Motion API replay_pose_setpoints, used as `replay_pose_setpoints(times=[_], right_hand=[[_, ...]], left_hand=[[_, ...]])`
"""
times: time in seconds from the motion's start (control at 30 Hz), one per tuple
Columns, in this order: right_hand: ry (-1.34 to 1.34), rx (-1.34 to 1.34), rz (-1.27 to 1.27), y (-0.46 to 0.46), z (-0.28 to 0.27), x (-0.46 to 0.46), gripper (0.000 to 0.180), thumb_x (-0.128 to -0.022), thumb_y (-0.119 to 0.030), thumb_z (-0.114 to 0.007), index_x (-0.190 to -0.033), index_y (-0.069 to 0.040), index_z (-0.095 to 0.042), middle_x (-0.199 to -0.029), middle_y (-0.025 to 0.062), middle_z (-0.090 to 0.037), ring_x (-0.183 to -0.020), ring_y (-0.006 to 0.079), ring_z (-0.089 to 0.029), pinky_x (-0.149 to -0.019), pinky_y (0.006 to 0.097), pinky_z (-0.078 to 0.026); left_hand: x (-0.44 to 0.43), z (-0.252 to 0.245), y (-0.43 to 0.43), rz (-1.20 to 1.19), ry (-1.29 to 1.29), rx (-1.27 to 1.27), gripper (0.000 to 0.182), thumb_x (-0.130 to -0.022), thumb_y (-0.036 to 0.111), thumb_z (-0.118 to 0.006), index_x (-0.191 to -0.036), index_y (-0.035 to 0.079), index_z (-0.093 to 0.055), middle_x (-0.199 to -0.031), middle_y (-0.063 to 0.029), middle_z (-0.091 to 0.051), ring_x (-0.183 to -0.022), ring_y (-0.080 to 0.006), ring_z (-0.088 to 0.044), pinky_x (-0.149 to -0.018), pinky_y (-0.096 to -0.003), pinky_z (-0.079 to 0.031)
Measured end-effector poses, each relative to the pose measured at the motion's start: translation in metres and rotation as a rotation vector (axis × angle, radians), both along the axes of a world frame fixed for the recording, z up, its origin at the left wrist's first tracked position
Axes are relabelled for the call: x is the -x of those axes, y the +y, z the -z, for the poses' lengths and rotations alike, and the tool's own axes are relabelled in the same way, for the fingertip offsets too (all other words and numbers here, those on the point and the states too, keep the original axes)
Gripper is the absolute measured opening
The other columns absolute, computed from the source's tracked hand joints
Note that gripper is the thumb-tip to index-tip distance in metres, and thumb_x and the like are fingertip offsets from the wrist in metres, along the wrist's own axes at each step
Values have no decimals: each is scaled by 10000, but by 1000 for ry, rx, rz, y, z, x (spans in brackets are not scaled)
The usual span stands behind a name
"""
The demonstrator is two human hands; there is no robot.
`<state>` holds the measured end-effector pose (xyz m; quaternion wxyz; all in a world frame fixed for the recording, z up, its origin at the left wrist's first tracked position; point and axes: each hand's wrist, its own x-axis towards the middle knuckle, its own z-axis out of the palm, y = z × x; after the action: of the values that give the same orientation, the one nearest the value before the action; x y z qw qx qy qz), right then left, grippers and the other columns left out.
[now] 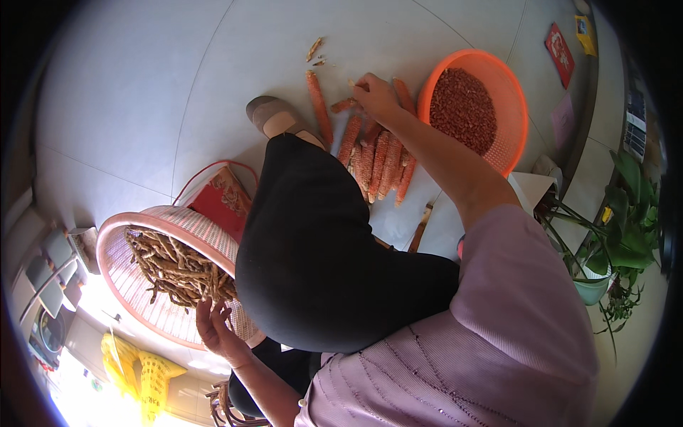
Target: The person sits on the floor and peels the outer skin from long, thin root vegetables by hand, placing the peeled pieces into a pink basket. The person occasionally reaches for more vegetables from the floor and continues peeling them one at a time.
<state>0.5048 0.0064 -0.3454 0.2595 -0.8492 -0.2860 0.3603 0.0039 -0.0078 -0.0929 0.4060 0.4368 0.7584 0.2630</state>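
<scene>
My right hand is over the floor, above a pile of shelled corn cobs. A small pale dry scrap, perhaps a bit of pod husk, is pinched at its fingertips. At the rim of a pink woven plastic basket, my left hand has its fingertips against the dried bean pods inside. Whether those fingers grip a pod is not clear. Beside my right forearm stands an orange plastic basket, partly filled with reddish-brown beans.
Husk scraps lie on the tiled floor. A red bag stands behind the pink basket. A wooden-handled tool lies near my leg. Potted plants stand at the right, yellow bags at the lower left.
</scene>
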Motion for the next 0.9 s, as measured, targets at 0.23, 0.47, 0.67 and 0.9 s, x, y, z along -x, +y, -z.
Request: replay_pose_setpoints(times=[0.23, 0.47, 0.67, 0.9], right_hand=[[-283, -72, -769, -25, -46, 56, 203, -811, -162, -632, -955, -18, -628, -865, 150, -631, -865, 338, -626, -759, 433, -502], [-353, 218, -1002, -103, -10, 60, 176, -810, -141, -616, -934, -60, -712, -930, 137, -649, -968, 324, -629, -853, 406, -510], [-229, 296, -656, -104, -21, 84, 403, -797, -135, -665, -1184, -77, -566, -1070, 184, -612, -1006, 373, -600, -908, 500, -471], [-376, 338, -709, -93, -36, 102, 523, -756, -102, -697, -1241, -109, -503, -1235, 150, -472, -1209, 316, -459, -995, 495, -397]], left_hand=[[-2, 0, -10, -42, -87, -7, 373, -957, 34, -473, -1329, 2, -479, -1229, -123, -605, -985, -204, -639, -787, -296, -525], [1, 6, -15, -14, -126, -6, 370, -953, 27, -484, -1323, 9, -492, -1190, -119, -624, -966, -194, -636, -786, -296, -518], [2, 11, -17, -11, -127, -14, 370, -950, 16, -487, -1319, 14, -500, -1169, -113, -630, -951, -185, -629, -799, -294, -516], [-2, 8, -16, 16, -166, -28, 371, -953, 3, -473, -1323, 19, -498, -1173, -108, -623, -942, -182, -623, -808, -305, -518]])
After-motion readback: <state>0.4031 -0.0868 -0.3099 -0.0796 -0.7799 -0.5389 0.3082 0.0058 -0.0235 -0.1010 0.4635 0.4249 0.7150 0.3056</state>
